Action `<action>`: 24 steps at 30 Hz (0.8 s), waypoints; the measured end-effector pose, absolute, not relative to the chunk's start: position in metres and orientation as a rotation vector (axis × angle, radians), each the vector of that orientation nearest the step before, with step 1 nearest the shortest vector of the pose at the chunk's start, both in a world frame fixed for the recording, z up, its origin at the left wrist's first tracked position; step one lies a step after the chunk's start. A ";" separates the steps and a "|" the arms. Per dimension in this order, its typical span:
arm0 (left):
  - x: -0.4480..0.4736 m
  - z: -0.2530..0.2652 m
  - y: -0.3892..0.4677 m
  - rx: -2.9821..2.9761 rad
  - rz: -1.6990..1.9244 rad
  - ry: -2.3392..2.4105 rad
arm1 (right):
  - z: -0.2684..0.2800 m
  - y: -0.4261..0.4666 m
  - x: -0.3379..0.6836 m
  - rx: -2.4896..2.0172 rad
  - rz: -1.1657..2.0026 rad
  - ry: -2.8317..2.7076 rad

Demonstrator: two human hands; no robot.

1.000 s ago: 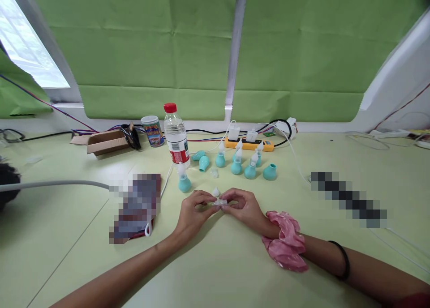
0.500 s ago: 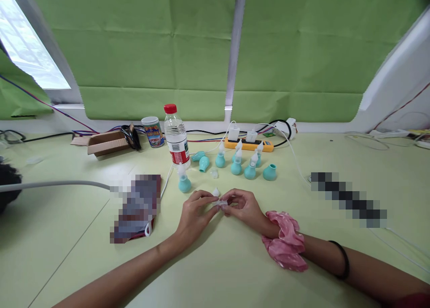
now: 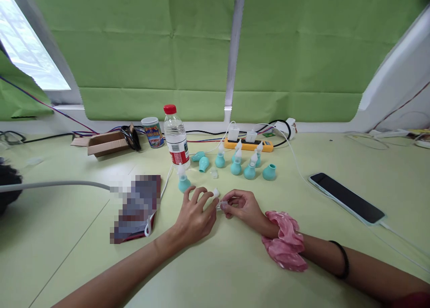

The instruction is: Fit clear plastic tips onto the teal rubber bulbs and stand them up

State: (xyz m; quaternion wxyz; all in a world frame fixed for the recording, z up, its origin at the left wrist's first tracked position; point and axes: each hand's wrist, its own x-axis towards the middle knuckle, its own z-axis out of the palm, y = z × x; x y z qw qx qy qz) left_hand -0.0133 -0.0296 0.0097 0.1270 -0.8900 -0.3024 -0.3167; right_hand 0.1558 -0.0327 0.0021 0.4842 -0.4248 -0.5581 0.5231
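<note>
Here the clear tube (image 3: 219,207) is pinched by the right hand (image 3: 243,207), just nearer than the white tip (image 3: 216,193); the left hand's (image 3: 197,216) fingers are spread beside it, its thumb hidden, so any grip cannot be told. Light, steady support is needed!

Small translucent plastic piece (image 3: 219,205) between both hands (image 3: 197,215) (image 3: 245,208)

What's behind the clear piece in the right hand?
Just behind the clear piece, a small white tip; farther back, a small translucent part. The right hand covers part of the clear piece, hiding anything directly behind there.
</note>
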 end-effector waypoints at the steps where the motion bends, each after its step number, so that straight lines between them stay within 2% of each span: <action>1: -0.013 0.010 -0.030 -2.621 -0.917 -0.846 | 0.001 -0.033 0.156 -1.038 1.271 -1.361; 6: -0.012 0.008 -0.029 -2.819 -0.997 -0.804 | -0.001 -0.033 0.156 -1.060 1.256 -1.377; 9: -0.012 0.009 -0.028 -2.925 -1.178 -0.894 | 0.000 -0.034 0.156 -1.053 1.243 -1.400; 16: -0.007 0.016 -0.025 -3.102 -1.782 -1.673 | 0.003 -0.039 0.156 -0.928 1.021 -1.578; 19: -0.007 0.019 -0.026 -3.241 -1.755 -1.883 | 0.004 -0.040 0.157 -0.850 0.992 -1.611; 24: -0.009 0.021 -0.029 -3.424 -1.570 -1.765 | 0.004 -0.042 0.157 -0.806 0.918 -1.642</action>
